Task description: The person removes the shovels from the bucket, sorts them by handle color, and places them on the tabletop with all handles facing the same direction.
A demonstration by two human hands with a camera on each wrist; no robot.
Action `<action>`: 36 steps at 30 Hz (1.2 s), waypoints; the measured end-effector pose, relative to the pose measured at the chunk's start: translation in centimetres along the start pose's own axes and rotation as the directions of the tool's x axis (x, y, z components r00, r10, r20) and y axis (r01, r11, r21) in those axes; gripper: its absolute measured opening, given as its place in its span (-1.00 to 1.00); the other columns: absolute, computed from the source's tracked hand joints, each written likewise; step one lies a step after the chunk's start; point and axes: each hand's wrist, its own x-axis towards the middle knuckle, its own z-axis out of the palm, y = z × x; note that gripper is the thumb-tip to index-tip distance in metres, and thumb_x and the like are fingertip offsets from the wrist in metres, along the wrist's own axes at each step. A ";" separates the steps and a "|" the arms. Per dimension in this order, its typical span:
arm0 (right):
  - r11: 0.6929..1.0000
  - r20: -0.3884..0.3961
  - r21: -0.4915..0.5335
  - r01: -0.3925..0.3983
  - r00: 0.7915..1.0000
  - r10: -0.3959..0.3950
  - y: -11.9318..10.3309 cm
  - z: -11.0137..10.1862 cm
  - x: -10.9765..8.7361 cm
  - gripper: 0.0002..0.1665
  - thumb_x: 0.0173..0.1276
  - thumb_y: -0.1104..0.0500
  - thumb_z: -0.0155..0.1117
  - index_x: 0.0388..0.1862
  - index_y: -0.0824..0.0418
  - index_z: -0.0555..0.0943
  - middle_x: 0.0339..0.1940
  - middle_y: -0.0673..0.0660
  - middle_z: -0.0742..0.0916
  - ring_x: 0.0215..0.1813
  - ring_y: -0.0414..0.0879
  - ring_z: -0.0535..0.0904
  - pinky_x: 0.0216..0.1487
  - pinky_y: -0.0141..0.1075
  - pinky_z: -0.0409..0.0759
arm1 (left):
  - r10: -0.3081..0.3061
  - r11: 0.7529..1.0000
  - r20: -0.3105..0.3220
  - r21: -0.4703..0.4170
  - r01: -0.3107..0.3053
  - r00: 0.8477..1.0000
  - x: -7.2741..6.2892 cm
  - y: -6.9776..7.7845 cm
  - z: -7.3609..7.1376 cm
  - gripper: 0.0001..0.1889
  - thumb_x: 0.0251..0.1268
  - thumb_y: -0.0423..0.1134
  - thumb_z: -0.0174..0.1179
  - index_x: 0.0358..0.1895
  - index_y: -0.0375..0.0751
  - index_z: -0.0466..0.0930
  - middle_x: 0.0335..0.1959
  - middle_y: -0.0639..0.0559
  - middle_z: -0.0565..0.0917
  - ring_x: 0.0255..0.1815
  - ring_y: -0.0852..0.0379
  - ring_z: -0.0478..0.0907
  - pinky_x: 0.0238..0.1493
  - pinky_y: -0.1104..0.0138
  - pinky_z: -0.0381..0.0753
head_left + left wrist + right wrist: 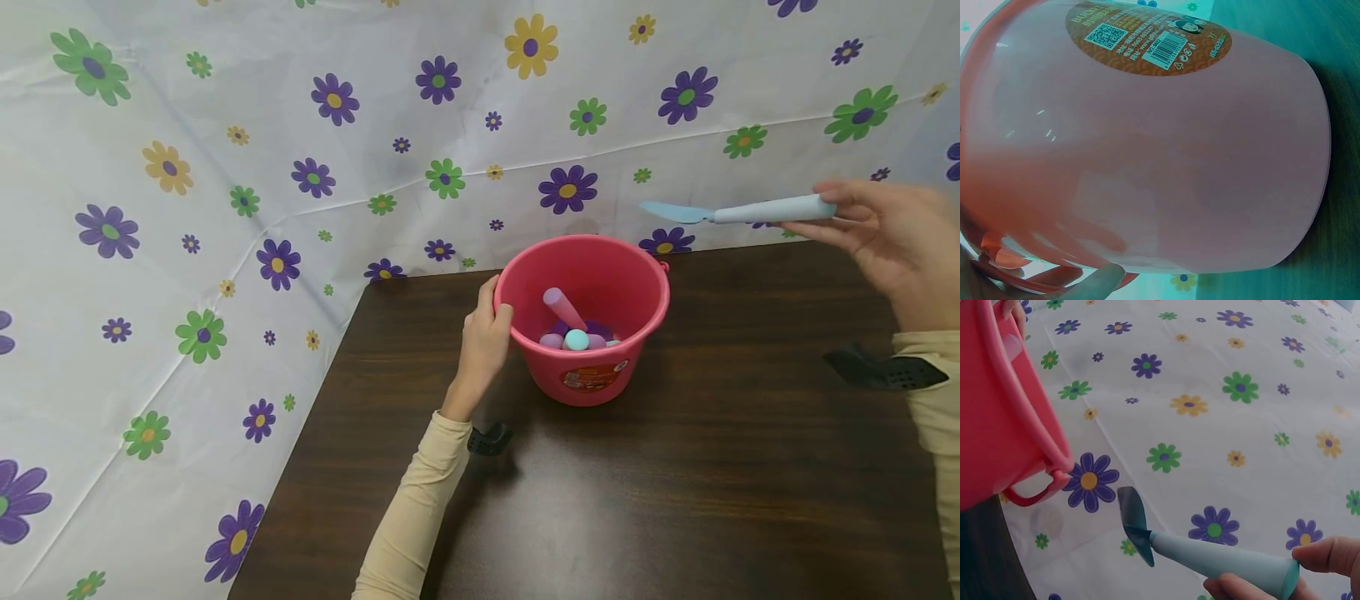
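A pink bucket (583,375) stands upright on the dark table, an oval label on its side. At its left rim, my left hand (483,337) grips the edge, with the thumb outside. The left wrist view is filled by the bucket wall (1147,144), and the thumb (1100,281) shows low in it. Raised to the right of the bucket, my right hand (900,237) holds the handle end of a light-blue tool (772,210), like a small trowel with a thin, curved blade. Its blade (1132,515) points left, apart from the bucket.
Inside the bucket lie a purple rod-like handle (564,308), a mint rounded end (576,340) and several purple pieces, partly hidden. Behind and left of the wooden table (712,467) hangs a white flowered sheet (480,108). A loop (1038,490) juts from the bucket's rim.
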 end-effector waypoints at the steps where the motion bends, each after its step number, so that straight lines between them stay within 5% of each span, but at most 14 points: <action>1: 1.000 -0.006 0.006 -0.004 1.000 0.004 0.1 -0.1 0.0 -0.80 0.46 0.47 0.20 -0.09 0.33 0.73 -0.10 0.08 0.69 -0.21 -0.10 0.76 -0.27 -0.10 0.76 | 0.000 1.000 -0.005 0.011 0.000 1.000 0.0 0.0 0.0 -0.42 0.47 -0.19 -0.06 0.53 -0.17 0.29 -0.02 -0.19 0.72 -0.27 -0.03 0.66 -0.05 0.11 0.75; 11: 0.999 -0.015 0.047 -0.028 0.999 0.029 0.9 -1.2 0.7 -0.79 0.45 0.51 0.17 -0.23 0.40 0.75 -0.26 0.15 0.78 -0.24 -0.03 0.78 -0.35 -0.03 0.76 | -0.008 0.999 -0.019 0.038 0.008 1.000 0.1 0.0 -0.1 -0.41 0.46 -0.15 -0.10 0.53 -0.13 0.31 -0.29 -0.22 0.67 -0.36 -0.02 0.61 -0.20 0.13 0.70; 24: 0.996 -0.112 0.080 -0.027 0.993 0.035 2.5 -2.5 0.9 -0.78 0.43 0.48 0.25 -0.03 0.27 0.65 -0.05 0.01 0.72 -0.25 -0.09 0.73 -0.29 -0.03 0.75 | -0.003 1.000 -0.013 0.021 0.003 1.000 0.1 -0.1 0.1 -0.42 0.46 -0.18 -0.09 0.52 -0.15 0.31 -0.20 -0.21 0.69 -0.28 -0.02 0.62 -0.10 0.10 0.72; 36: 0.991 -0.199 0.131 -0.012 0.979 0.038 3.7 -3.3 1.9 -0.67 0.31 0.52 0.36 0.00 0.27 0.70 -0.22 0.07 0.77 -0.22 -0.13 0.75 -0.39 -0.03 0.76 | 0.002 1.000 -0.008 0.005 -0.002 1.000 0.1 -0.1 0.0 -0.44 0.47 -0.20 -0.09 0.51 -0.15 0.31 -0.24 -0.22 0.67 -0.35 -0.01 0.59 -0.16 0.14 0.71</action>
